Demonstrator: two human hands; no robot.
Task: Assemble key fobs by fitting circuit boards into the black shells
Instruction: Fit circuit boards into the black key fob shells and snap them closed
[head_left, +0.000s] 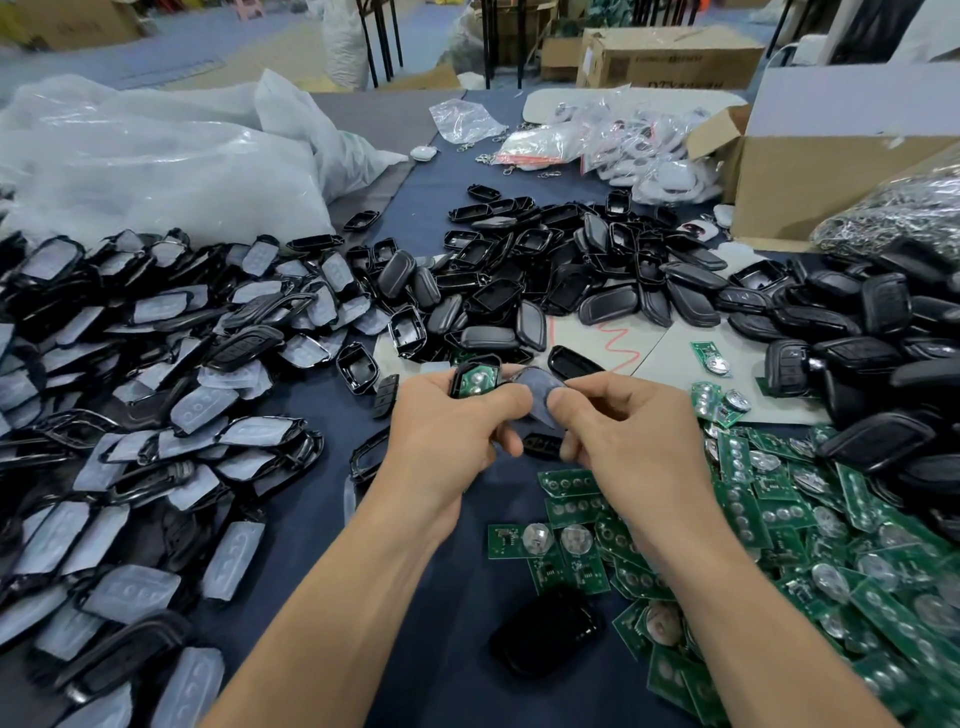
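"Grips first: what do the hands hold?"

"Left hand (447, 421) has its grip curled round a black shell (456, 387), a glossy oblong tray with a green circuit board (475, 378) seated inside. Right hand (628, 426) pinches a grey, matte, curved piece (540, 397) between thumb and fingers, touching the shell's right edge."

"Where are they?"

"Above the middle of the bench (332, 410), which is covered in dark blue cloth."

"How much room is around them?"

"Little. Bare cloth runs in a narrow lane under the forearms. To the left, a heap of shells with pale rubbery pads (130, 389) reaches the near edge. To the right, flat green boards (779, 519) with shiny round domes overlap in a drift. Beyond the hands lies a mound of empty black shells (571, 270). Farther back are crinkled clear bags (156, 156) and an open cardboard box (831, 171)."

"Anything nearer?"

"One smooth black fob (545, 636), flat on the cloth."
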